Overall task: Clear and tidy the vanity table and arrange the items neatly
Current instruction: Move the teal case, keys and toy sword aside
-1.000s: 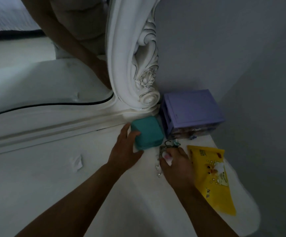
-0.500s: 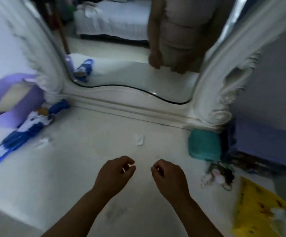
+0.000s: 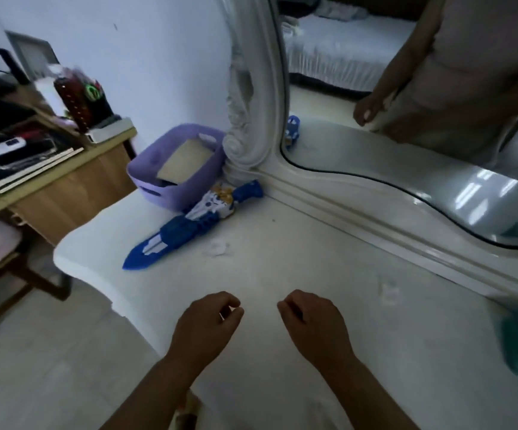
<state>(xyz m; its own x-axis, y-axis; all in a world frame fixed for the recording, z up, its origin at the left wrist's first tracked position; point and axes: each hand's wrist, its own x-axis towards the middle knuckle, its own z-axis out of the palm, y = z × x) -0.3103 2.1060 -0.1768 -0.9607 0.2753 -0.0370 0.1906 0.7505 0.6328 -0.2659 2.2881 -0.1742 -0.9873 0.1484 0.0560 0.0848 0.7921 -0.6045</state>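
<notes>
Your left hand (image 3: 206,324) and right hand (image 3: 312,321) hung loosely curled, holding nothing. A blue-and-white plastic toy sword (image 3: 189,223) and white paper scraps (image 3: 218,248) lay untidied near the white bench's (image 3: 313,268) back-left corner.

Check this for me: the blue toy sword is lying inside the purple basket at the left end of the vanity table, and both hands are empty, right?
Not quite. The head view shows the blue toy sword lying on the vanity table top in front of the purple basket, not inside it. The basket does sit at the left end, and the left hand and right hand hold nothing.
</notes>
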